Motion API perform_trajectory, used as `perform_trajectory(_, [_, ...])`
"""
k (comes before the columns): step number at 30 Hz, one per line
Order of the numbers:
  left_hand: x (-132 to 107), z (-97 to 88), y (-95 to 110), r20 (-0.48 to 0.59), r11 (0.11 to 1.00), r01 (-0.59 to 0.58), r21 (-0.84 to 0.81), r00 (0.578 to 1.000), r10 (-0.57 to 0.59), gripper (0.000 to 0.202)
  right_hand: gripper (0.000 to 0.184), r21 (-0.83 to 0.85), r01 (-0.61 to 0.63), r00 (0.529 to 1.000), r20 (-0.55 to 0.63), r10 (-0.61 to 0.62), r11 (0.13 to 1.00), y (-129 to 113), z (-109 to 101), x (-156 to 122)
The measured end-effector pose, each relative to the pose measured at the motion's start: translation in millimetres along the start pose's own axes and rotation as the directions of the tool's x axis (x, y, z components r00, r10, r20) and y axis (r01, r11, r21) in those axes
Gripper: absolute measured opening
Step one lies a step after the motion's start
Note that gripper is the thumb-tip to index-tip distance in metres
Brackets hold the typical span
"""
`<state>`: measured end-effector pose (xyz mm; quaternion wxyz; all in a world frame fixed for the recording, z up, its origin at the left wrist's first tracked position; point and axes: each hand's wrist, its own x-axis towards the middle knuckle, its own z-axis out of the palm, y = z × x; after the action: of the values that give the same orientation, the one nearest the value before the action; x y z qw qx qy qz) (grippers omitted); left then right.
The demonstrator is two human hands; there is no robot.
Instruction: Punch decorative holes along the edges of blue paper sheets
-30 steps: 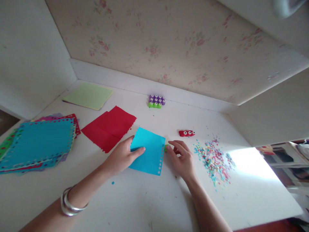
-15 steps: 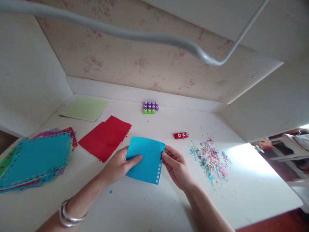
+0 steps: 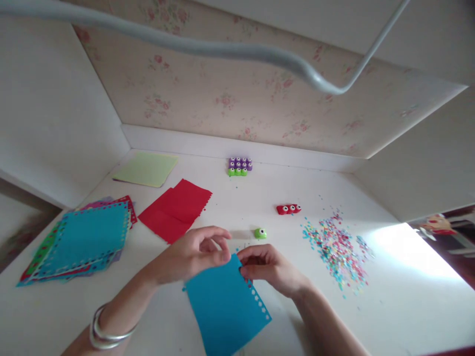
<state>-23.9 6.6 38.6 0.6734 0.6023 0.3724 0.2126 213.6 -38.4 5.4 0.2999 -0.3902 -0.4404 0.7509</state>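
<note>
My right hand (image 3: 272, 269) pinches a blue sheet of paper (image 3: 226, 309) by its upper right edge. A row of small flower-shaped holes runs down that edge. My left hand (image 3: 198, 254) hovers over the sheet's top corner, its fingers curled and apart with nothing between them. Whether the left thumb touches the paper I cannot tell. Just beyond the right fingers a green craft punch (image 3: 261, 233) sits on the white table (image 3: 156, 316). Behind it is a row of red craft punches (image 3: 288, 209).
Punched paper bits (image 3: 339, 247) lie scattered at the right. Red sheets (image 3: 176, 210) are at the left, beside a stack of punched coloured sheets (image 3: 92, 237). Pale green paper (image 3: 146, 168) and several purple and green punches (image 3: 240, 166) stand near the wall. A white cable (image 3: 222, 49) crosses above.
The blue sheet has turned and come lower, nearer to me. My left hand has let go of it and moved up a little. The green punch now shows beyond the paper.
</note>
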Motion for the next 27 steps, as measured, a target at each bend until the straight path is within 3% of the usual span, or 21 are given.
perform_trajectory(3, [-0.7,14.3,3.5,-0.018,0.974,-0.010,0.227,1.000,0.015,0.036,0.020,-0.021,0.017,1.000,-0.004,-0.017,1.000,-1.3,9.6,3.3])
perform_trajectory(7, [-0.3,19.2,-1.6,-0.016,0.954,-0.024,0.299,0.999,0.030,0.032,0.019,-0.001,0.027,0.999,-0.039,-0.027,1.000,0.8,13.5,6.2])
perform_trajectory(14, [-0.6,14.9,-13.4,-0.029,0.990,0.011,0.140,1.000,-0.007,0.022,0.021,0.120,0.003,0.995,-0.103,0.010,0.993,4.3,8.9,2.2])
perform_trajectory(22, [2.0,20.6,-14.1,-0.059,0.997,0.075,-0.010,0.995,-0.075,0.023,0.018,-0.140,0.210,0.964,-0.138,-0.229,0.968,8.7,6.5,2.5])
perform_trajectory(27, [3.2,23.5,-16.1,-0.088,0.995,0.073,-0.072,0.993,-0.079,0.027,0.019,-0.203,0.211,0.959,-0.146,-0.243,0.956,11.9,3.8,3.3])
